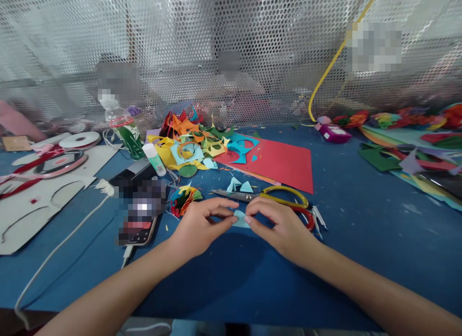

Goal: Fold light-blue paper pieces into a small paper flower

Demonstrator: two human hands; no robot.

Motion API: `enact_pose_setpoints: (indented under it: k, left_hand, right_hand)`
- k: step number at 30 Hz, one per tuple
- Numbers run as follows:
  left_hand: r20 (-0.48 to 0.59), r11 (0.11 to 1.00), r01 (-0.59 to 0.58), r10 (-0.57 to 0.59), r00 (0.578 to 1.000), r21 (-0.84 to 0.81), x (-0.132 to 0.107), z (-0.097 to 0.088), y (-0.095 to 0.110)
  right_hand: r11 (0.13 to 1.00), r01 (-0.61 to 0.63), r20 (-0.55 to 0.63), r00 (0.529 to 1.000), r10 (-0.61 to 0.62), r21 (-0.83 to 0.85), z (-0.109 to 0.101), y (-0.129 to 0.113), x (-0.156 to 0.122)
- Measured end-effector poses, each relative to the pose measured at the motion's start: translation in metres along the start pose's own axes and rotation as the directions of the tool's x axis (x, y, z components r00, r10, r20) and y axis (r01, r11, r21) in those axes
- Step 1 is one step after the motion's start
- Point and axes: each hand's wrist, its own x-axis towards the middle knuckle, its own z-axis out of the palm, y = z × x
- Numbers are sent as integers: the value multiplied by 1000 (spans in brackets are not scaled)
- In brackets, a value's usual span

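Between my two hands is a small light blue piece of paper (pixel 239 219), pinched from both sides. My left hand (pixel 202 223) grips its left edge between thumb and fingers. On the right edge, the thumb and fingertips of my right hand (pixel 279 225) are closed. Just behind lie scissors with a yellow and a red handle (pixel 285 194), partly covered by my right hand. Folded light blue paper pieces (pixel 240 185) rest beyond the blades. Left of them sits a multicoloured bundle of folded paper (pixel 184 200).
Red paper sheets (pixel 285 160) and a pile of cut scraps (pixel 191 143) lie farther back. A glue stick (pixel 154 159), a green-labelled bottle (pixel 124 126) and a phone (pixel 144 215) with a white cable (pixel 61 252) are left. A perforated metal screen (pixel 252 47) stands behind.
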Motion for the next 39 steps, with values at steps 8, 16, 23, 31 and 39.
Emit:
enact_pose_setpoints:
  k: [8,16,23,31,39]
  left_hand:
    - [-49,982,-67,77,996,177,-3,3,1]
    - [37,981,-112,107,994,160,-4,4,-3]
    - [19,970,-175,174,985,166,-3,6,-6]
    - [16,964,-196,197,980,180,-5,8,-12]
    - [59,921,-333,328,943,204,-5,7,-15]
  right_hand:
    - [998,61,0,998,-61,-4,6,-3,-1]
    - [977,171,6,985,-171,-128,8,-3,-4]
    - [930,258,-52,958,-281,-260,10,2,-4]
    - [907,306,-45,942,-333,-290,14,6,-8]
    - [920,318,-58,939,-339,-227,16,-3,-6]
